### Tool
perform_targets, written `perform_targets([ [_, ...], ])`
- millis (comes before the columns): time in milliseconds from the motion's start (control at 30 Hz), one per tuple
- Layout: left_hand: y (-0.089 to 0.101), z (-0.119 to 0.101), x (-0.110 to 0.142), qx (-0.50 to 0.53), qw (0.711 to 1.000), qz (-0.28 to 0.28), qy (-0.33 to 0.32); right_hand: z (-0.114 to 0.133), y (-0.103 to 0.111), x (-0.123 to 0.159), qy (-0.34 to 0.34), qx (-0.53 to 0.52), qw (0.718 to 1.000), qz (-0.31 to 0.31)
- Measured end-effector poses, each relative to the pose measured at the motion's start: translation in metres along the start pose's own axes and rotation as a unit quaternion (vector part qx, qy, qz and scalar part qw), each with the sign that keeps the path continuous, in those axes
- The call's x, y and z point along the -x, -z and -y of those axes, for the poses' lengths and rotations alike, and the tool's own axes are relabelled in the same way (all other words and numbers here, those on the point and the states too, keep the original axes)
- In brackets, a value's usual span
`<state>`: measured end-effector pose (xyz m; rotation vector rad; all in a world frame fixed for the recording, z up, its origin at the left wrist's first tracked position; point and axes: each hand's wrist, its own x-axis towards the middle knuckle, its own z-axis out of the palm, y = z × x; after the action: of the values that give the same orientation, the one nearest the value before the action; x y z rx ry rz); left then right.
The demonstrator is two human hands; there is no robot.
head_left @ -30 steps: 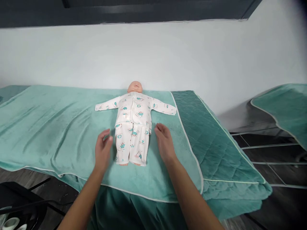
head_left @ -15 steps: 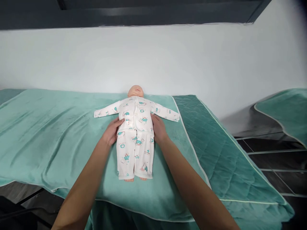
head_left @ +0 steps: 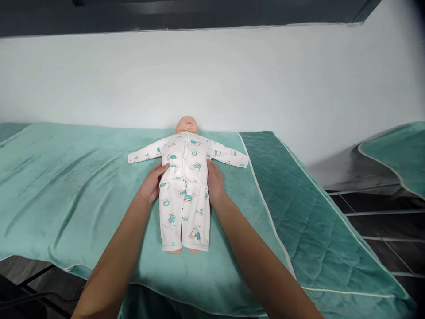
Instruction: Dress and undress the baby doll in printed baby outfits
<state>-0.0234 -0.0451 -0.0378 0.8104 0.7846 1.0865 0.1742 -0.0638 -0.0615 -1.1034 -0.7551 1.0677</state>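
Note:
A baby doll point(head_left: 186, 192) lies on its back on a light green blanket point(head_left: 83, 177), head toward the wall. It wears a white printed long-sleeved top point(head_left: 184, 153) and matching trousers point(head_left: 195, 221), and its sleeves spread out to both sides. My left hand point(head_left: 154, 180) holds the doll's waist at the left, thumb over the front of the top. At the opposite side my right hand point(head_left: 215, 179) grips the waist, its fingertips partly hidden at the doll's side. Small feet show below the trouser hems.
Darker green quilted bedding point(head_left: 308, 212) extends to the right of the blanket. Behind the bed rises a white wall point(head_left: 212, 75), with a dark panel point(head_left: 199, 15) above. Farther right stand metal slats point(head_left: 381, 214) and another green cover point(head_left: 398, 153).
The doll and both hands sit slightly farther left in view, while the camera has shifted a little. Both hands keep their places at the doll's waist.

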Motion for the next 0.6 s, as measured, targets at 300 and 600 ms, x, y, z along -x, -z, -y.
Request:
perform_targets([
  [300,-0.005,0.002,0.017,-0.028,0.997,-0.066,-0.016,-0.002,0.003,0.003,-0.03,-0.07,0.997,-0.029],
  [600,0.01,0.058,0.188,-0.199,0.952,-0.21,-0.103,0.008,0.055,0.141,-0.063,-0.039,0.997,-0.014],
])
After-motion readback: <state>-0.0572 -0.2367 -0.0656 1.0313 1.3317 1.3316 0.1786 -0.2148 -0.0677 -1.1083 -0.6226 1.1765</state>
